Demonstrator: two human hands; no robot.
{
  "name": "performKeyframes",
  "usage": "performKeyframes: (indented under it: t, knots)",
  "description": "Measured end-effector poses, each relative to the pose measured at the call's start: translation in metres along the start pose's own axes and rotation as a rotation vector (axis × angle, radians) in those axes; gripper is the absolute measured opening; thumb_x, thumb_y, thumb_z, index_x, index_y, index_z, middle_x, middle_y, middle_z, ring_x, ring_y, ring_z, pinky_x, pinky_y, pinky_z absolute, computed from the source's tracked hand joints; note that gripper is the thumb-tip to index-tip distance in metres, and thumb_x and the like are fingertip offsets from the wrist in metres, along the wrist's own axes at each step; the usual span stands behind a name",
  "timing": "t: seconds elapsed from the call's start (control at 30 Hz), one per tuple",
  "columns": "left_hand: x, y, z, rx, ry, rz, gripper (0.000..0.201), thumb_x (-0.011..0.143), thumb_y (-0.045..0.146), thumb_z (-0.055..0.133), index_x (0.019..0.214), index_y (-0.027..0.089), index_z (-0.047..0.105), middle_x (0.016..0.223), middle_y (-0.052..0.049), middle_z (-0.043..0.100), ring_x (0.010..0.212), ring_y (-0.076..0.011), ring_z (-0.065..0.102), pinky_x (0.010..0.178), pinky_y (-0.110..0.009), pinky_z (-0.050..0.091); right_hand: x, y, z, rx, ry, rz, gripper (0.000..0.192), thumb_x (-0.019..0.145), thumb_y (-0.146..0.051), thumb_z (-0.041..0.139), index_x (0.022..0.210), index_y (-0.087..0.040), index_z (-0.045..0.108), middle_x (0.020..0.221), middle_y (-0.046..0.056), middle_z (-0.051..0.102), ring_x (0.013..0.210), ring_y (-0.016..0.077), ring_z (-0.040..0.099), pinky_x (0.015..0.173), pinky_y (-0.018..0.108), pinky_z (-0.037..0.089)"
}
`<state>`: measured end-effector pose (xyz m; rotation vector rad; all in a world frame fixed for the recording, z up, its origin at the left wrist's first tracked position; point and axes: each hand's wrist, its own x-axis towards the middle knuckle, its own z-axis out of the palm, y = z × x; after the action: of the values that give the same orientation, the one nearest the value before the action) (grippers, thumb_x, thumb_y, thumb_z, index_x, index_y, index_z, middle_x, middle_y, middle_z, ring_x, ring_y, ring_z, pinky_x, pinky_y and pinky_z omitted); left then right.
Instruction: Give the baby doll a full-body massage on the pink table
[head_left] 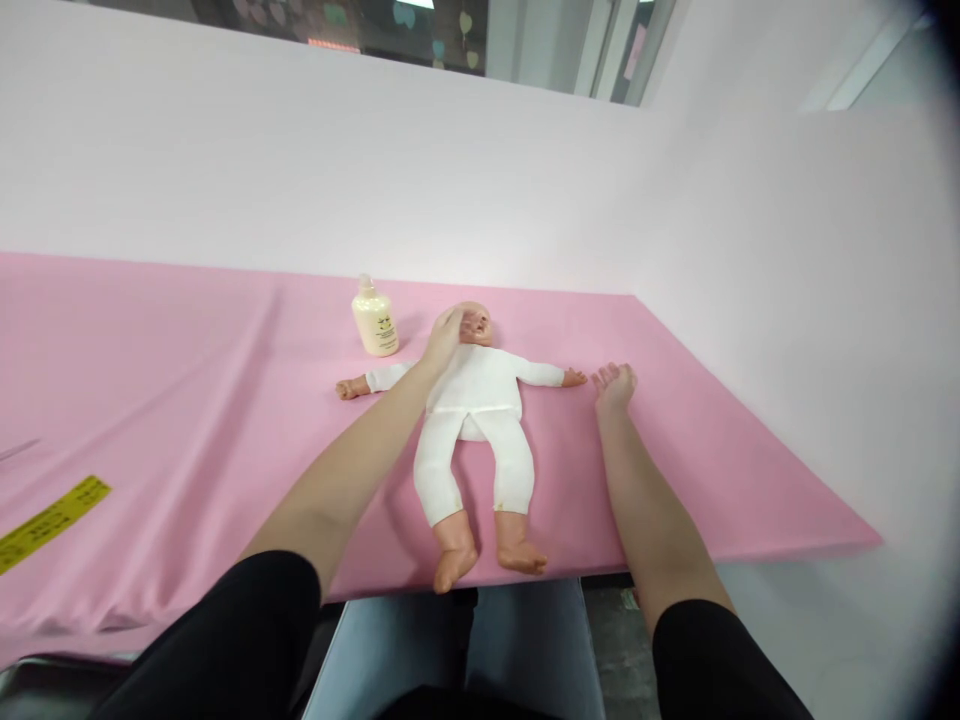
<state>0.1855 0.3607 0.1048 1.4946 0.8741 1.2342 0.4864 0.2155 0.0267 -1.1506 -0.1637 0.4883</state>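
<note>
A baby doll (pixel 474 400) in a white one-piece suit lies on its back on a pink cloth-covered table (pixel 187 380), arms flung out to either side, legs pointing toward the near edge so that its bare feet reach just over that edge. The left hand (pixel 444 338) rests on the doll's head, fingers laid flat and loosely spread over the near side of the face, with the forearm crossing the doll's outstretched arm and shoulder on that side; it grips nothing, it only lies against the head. The right hand (pixel 615 384) sits on the cloth just beside the doll's other hand, close to it but whether they touch cannot be told; its fingers are slightly curled and relaxed, palm down, holding nothing. A cream-coloured pump bottle (pixel 375 318) stands upright behind the doll's head, just beside it toward the arm that the left forearm crosses, apart from the left hand. Far off from the doll on that same side, at the near edge of the cloth, lies a yellow strip with black print (pixel 49 522). Pale pink walls (pixel 375 180) rise behind the doll and beyond its other arm. Both forearms are bare below black sleeves (pixel 247 630).
</note>
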Motion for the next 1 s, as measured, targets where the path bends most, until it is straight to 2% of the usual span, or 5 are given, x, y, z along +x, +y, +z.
performKeyframes:
  t: [0.2,0.33,0.53,0.73,1.0]
  knots:
    - [-0.074,-0.032,-0.148,0.797,0.056,0.114,0.032,0.088,0.036,0.062,0.116,0.022,0.066,0.142,-0.011,0.064,0.140,-0.0315,0.050,0.122,-0.044,0.033,-0.049,-0.014,0.027,-0.088,-0.202,-0.310,0.031,0.087,-0.029,0.054,0.118,-0.025,0.057,0.130,0.006,0.064,0.115,0.0172,0.065,0.092,0.034,0.057]
    - [-0.092,-0.042,-0.195,0.997,0.092,-0.121,0.054,0.072,0.048,0.082,0.114,0.019,0.064,0.134,-0.019,0.066,0.133,-0.0415,0.052,0.114,-0.052,0.038,-0.112,-0.021,0.078,-0.220,-0.578,-0.497,0.020,0.088,-0.026,0.061,0.107,-0.022,0.067,0.119,0.006,0.069,0.119,0.0204,0.063,0.108,0.040,0.051]
    - [-0.083,-0.046,-0.195,0.480,0.111,-0.182,0.042,0.064,0.036,0.087,0.092,0.021,0.059,0.084,0.000,0.065,0.082,-0.0212,0.063,0.077,-0.034,0.053,-0.207,0.010,0.176,-0.842,-1.431,-0.878,0.044,0.089,-0.022,0.066,0.133,-0.016,0.063,0.145,0.016,0.062,0.138,0.0313,0.054,0.123,0.052,0.035]
    - [-0.083,-0.041,-0.187,0.053,0.093,-0.035,0.031,0.078,0.024,0.073,0.106,0.022,0.059,0.095,-0.003,0.069,0.089,-0.0184,0.068,0.085,-0.034,0.058,-0.267,0.055,0.233,-1.351,-1.424,-1.186,0.062,0.093,-0.020,0.063,0.151,-0.007,0.044,0.152,0.024,0.055,0.141,0.0388,0.049,0.116,0.057,0.037]
    - [-0.088,-0.035,-0.187,0.479,0.186,-0.049,0.020,0.099,0.017,0.036,0.098,0.022,0.055,0.067,0.002,0.062,0.066,-0.0175,0.061,0.068,-0.027,0.047,-0.291,0.080,0.252,-1.523,-1.362,-1.051,0.041,0.093,-0.032,0.066,0.126,-0.009,0.066,0.114,0.019,0.077,0.108,0.0345,0.073,0.090,0.040,0.055]
